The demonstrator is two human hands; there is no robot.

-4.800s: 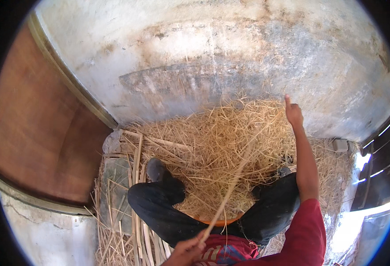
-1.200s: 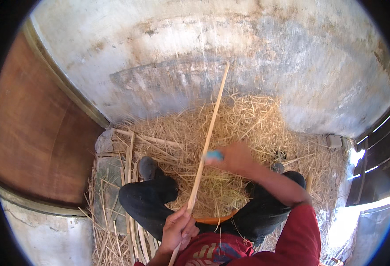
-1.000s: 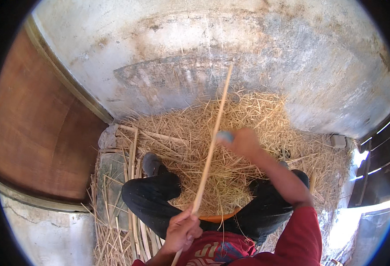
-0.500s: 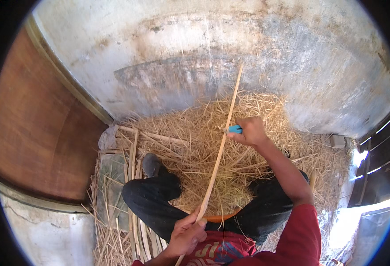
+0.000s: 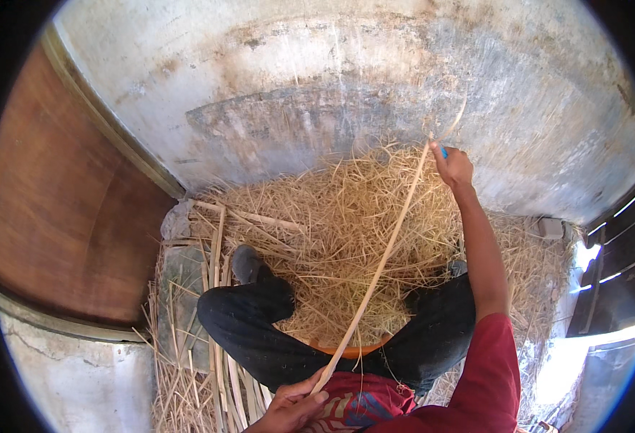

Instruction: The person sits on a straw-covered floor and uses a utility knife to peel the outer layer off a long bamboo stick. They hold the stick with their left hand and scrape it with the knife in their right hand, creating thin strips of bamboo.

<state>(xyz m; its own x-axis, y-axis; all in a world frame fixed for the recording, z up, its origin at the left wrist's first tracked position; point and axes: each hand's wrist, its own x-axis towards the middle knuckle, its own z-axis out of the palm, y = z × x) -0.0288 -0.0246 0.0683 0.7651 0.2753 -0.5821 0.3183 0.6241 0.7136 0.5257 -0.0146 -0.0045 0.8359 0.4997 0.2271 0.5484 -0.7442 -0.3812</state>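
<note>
A long pale bamboo strip (image 5: 386, 258) runs slantwise from my lap up toward the wall. Its near end is gripped by my left hand (image 5: 293, 405), fingers wrapped round it in front of my body. Far out along the strip, my right hand (image 5: 453, 169) is closed round a small blue-handled cutting tool (image 5: 444, 152), mostly hidden by the fingers. The tool is at the strip, where its blade cannot be made out. Past this hand, the thin far end bends up and to the right against the wall.
A heap of straw-like shavings (image 5: 360, 209) spreads before my crossed legs (image 5: 245, 325). Several more strips (image 5: 223, 375) lie to the left on a grey slab (image 5: 180, 281). A stained wall (image 5: 317, 72) rises ahead, with a brown wooden panel (image 5: 65, 209) at left.
My right hand has slid with the blue-handled tool away from me along the strip, up and right. The strip's far end has swung right and bent. My left hand has dropped slightly.
</note>
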